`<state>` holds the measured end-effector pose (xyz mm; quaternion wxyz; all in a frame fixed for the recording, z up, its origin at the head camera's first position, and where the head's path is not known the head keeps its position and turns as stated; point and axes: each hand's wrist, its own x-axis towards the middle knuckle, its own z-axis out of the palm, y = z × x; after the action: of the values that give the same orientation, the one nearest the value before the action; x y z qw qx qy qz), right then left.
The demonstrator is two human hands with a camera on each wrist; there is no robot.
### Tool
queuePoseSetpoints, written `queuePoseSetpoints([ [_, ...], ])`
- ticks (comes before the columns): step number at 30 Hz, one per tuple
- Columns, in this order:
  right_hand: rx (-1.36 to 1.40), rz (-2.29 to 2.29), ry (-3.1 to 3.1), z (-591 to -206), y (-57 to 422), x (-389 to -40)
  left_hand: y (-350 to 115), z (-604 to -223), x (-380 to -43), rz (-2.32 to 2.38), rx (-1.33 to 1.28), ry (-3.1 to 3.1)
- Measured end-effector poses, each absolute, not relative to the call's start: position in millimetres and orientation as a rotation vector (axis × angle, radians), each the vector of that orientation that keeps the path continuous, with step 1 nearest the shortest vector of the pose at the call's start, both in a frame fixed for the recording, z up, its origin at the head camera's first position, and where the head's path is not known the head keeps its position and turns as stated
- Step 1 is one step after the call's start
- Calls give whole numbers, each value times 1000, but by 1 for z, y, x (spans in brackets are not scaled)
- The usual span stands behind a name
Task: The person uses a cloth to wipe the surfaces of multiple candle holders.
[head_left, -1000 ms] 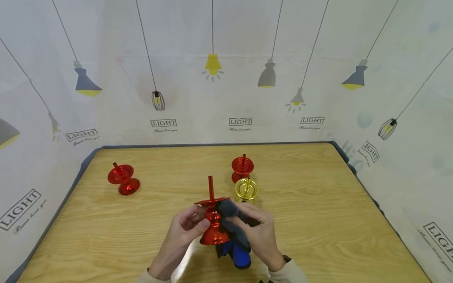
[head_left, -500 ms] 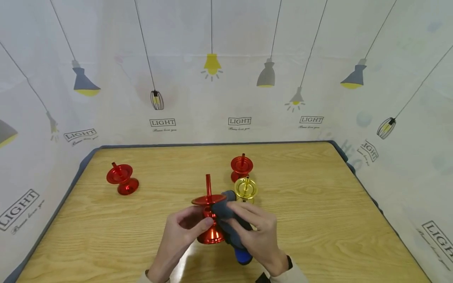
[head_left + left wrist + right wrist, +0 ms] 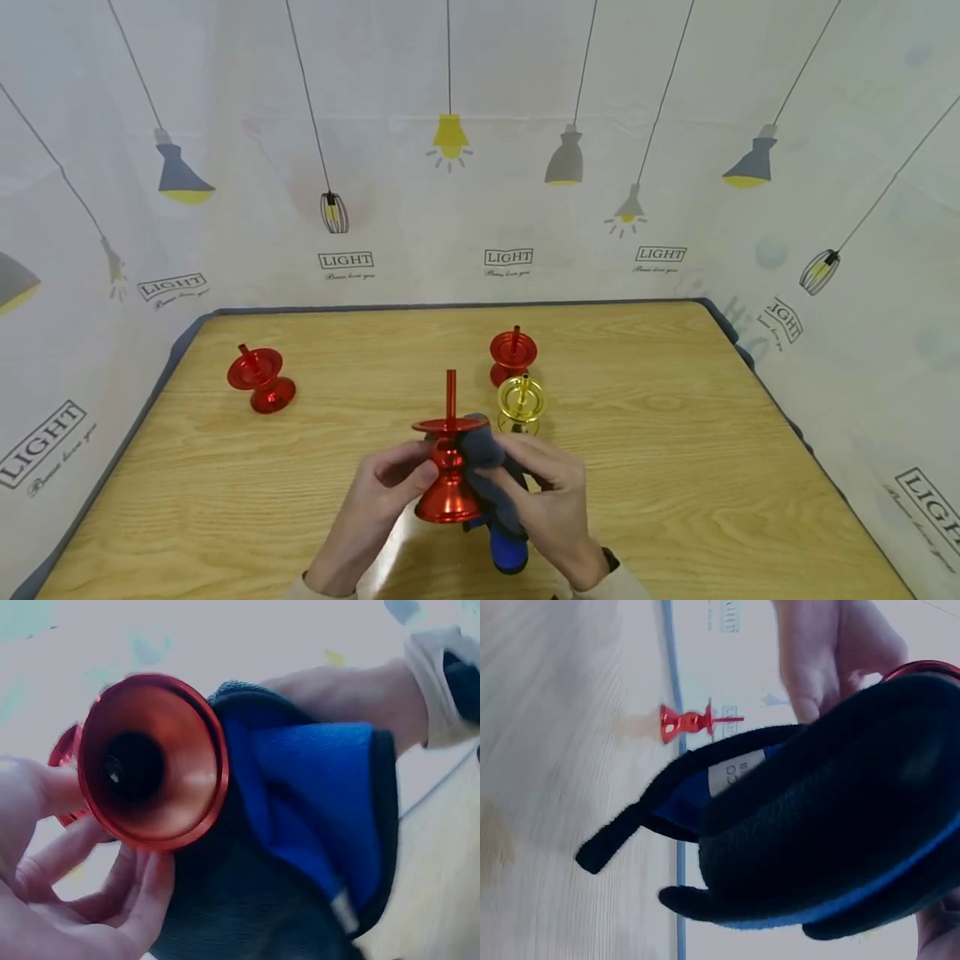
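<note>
A shiny red candle holder (image 3: 448, 492) with a flat dish and a tall thin stem is held upright above the table. My left hand (image 3: 382, 492) grips its waist from the left, thumb in front. In the left wrist view the hollow underside of the candle holder (image 3: 184, 772) faces the camera. From the right, my right hand (image 3: 551, 492) pinches a dark grey and blue cloth (image 3: 486, 454) against the holder's body just under the dish. Folds of the cloth (image 3: 315, 802) hang below the hand. Part of the right fingers is hidden by cloth in the right wrist view.
Farther back stand a red candle holder (image 3: 513, 352) and a gold candle holder (image 3: 522, 400), close together. Another red candle holder (image 3: 261, 379) stands at the left. The wooden table (image 3: 675, 450) is bordered by a white lamp-printed sheet (image 3: 405, 208).
The held candle holder shifts slightly left, then back right, its dish tilting and levelling. The cloth moves along with the right hand and stays against the holder's side.
</note>
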<state>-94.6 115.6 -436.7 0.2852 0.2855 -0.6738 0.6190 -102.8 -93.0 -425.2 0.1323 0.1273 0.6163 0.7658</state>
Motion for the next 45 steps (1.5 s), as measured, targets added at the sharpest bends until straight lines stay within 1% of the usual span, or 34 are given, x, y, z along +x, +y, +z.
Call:
queuePoseSetpoints([
  [5, 716, 1496, -1869, -438, 116, -101, -88, -419, -105, 2166, 183, 2055],
  [13, 693, 1333, -1957, -439, 112, -112, -83, -420, -109, 2119, 161, 2291],
  [16, 688, 1333, -1978, -443, 111, -117, -81, -422, -113, 2115, 116, 2281],
  [23, 617, 1692, -1966, -453, 106, -126, -84, -430, -124, 2195, 4, 2076],
  [27, 551, 1786, -1983, -454, 105, -129, -86, -432, -128, 2257, -37, 1879],
  [30, 571, 1747, -1985, -453, 105, -132, -85, -431, -130, 2273, -62, 1843],
  [40, 688, 1330, -1998, -445, 101, -137, -80, -430, -128, 2234, -34, 2167],
  [42, 694, 1358, -1998, -446, 100, -136, -80, -431, -128, 2239, -68, 2136],
  [45, 662, 1537, -1997, -448, 100, -135, -82, -434, -129, 2309, -98, 1958],
])
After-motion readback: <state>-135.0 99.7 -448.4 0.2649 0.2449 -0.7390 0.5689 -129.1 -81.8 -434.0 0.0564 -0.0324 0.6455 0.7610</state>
